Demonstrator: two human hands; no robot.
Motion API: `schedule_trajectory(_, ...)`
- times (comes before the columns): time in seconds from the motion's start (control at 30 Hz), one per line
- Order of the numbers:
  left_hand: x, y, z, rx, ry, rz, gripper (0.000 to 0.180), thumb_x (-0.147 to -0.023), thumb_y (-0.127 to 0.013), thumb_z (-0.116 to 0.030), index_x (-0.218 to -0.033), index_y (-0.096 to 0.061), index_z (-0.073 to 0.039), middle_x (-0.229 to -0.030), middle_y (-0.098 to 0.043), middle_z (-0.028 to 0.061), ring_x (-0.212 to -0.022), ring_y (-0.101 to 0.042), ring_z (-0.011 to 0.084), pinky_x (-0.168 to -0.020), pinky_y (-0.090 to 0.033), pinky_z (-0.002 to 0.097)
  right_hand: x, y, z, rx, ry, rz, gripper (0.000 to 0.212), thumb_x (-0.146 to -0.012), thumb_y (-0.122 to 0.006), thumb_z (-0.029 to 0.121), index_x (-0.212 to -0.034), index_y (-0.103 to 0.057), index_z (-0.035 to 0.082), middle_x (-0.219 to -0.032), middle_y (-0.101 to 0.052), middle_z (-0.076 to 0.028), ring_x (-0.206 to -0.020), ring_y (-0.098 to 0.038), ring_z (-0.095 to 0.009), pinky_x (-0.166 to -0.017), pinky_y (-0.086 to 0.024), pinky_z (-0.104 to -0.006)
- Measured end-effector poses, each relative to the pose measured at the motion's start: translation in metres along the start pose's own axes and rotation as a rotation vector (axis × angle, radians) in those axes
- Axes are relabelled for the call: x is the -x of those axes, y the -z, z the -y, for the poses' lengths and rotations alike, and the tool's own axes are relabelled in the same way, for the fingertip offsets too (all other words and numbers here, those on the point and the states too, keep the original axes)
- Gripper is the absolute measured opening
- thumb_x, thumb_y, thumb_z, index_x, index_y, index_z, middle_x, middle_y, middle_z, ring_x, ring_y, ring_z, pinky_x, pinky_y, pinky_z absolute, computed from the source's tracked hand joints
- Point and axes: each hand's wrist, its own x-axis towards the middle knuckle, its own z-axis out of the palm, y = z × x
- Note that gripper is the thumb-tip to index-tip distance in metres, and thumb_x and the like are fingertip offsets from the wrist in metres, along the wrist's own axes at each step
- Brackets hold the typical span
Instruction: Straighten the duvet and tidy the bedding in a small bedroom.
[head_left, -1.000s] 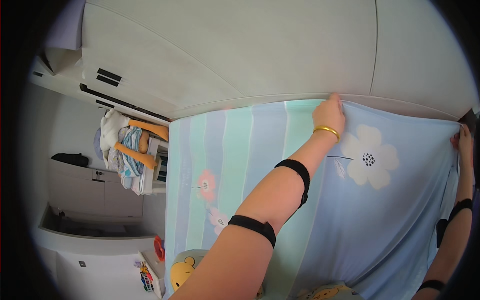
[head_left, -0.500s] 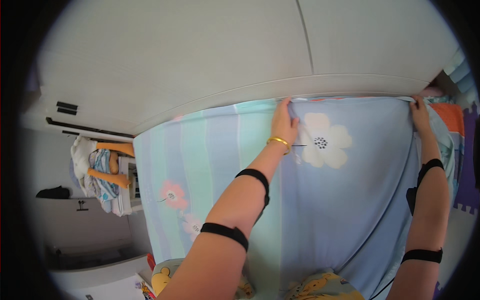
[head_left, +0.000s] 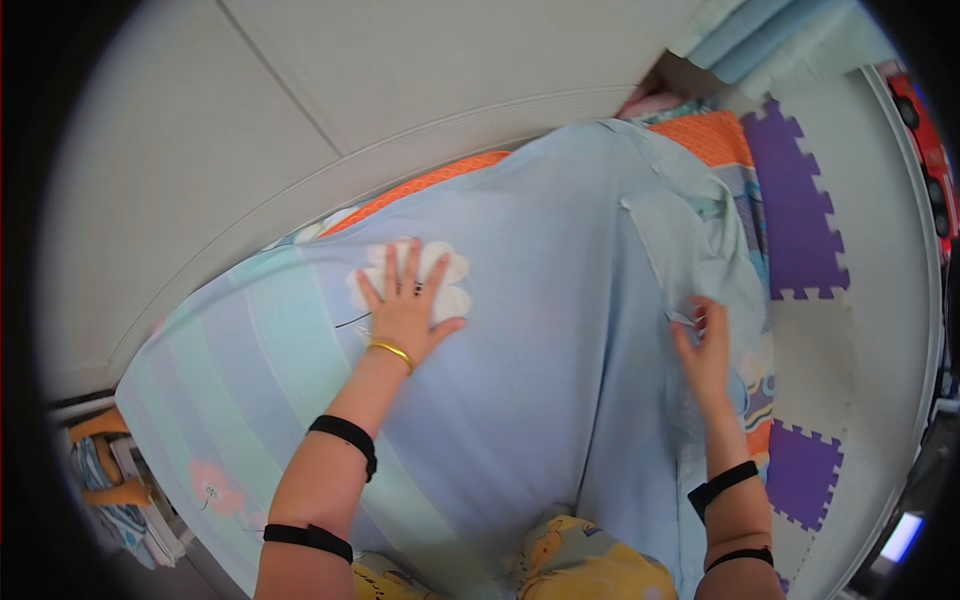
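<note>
Your left hand (head_left: 405,312), fingers spread, rests on the blue sheet (head_left: 530,260) over orange bedding (head_left: 712,138). Your right hand (head_left: 708,350) curls at its fold; whether pinching, I cannot tell. It seems soft, light; edge holds best.

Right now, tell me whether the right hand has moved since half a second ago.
Yes: the right hand has moved back, away from the pale panel it was beside.

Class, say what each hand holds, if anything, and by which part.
The left hand holds nothing: it is spread over the white flower on the sheet. The right hand is curled by the sheet's edge; whether it grips cannot be told.
</note>
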Motion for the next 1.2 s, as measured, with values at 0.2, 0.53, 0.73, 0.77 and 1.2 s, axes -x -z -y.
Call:
schedule_trajectory(0.2, -0.018, 0.01, 0.0, -0.03, 0.079, 0.152, 0.1, -0.068, -0.065, -0.061, -0.146, -0.011, -0.028, -0.153, 0.0, 0.0066, -0.14, 0.0, 0.0333, -0.102, -0.006, 0.0667, 0.046, -0.001, -0.022, 0.258, -0.071, 0.001, 0.06, -0.067, -0.072, 0.009, -0.121, -0.047, 0.007, -0.108, -0.048, -0.015, -0.094, -0.055, -0.029, -0.077, -0.046, -0.0383)
schedule_trajectory(0.53, -0.033, -0.002, 0.019, -0.042, 0.142, 0.284, 0.115, -0.062, -0.066, -0.066, -0.146, 0.0, -0.025, -0.153, 0.005, 0.0073, -0.14, 0.002, 0.0301, -0.099, -0.011, 0.0684, -0.069, 0.08, -0.171, 0.292, -0.212, -0.406, 0.025, -0.091, -0.046, 0.021, -0.093, -0.057, -0.001, -0.087, -0.061, -0.021, -0.084, -0.059, -0.036, -0.071, -0.045, -0.0414)
schedule_trajectory(0.73, -0.035, -0.028, 0.033, 0.165, -0.006, 0.083, 0.118, -0.054, -0.064, -0.074, -0.146, -0.013, -0.019, -0.15, -0.01, 0.011, -0.14, 0.0, 0.0319, -0.096, -0.009, 0.0726, -0.085, 0.083, -0.124, 0.584, 0.242, -0.235, 0.055, -0.081, -0.061, 0.017, -0.129, -0.041, 0.0, -0.128, -0.044, -0.021, -0.125, -0.035, -0.036, -0.104, -0.027, -0.0421)
schedule_trajectory(0.77, -0.033, -0.016, 0.033, 0.165, 0.011, 0.161, 0.119, -0.053, -0.066, -0.073, -0.146, -0.015, -0.018, -0.15, -0.012, 0.0116, -0.14, -0.002, 0.0324, -0.097, -0.008, 0.0721, -0.072, 0.059, -0.092, 0.503, 0.246, -0.169, 0.048, -0.085, -0.057, 0.015, -0.128, -0.041, 0.001, -0.128, -0.043, -0.02, -0.123, -0.037, -0.037, -0.104, -0.028, -0.0423)
schedule_trajectory(1.2, 0.009, -0.011, 0.023, 0.151, -0.056, -0.285, 0.069, -0.077, -0.064, -0.031, -0.136, -0.036, -0.01, -0.145, -0.024, 0.0142, -0.137, -0.015, 0.0325, -0.106, -0.01, 0.0614, -0.006, -0.111, -0.096, -0.037, 0.044, 0.442, 0.021, -0.086, -0.053, 0.014, -0.094, -0.04, -0.001, -0.087, -0.04, -0.009, -0.08, -0.039, -0.02, -0.076, -0.038, -0.0327)
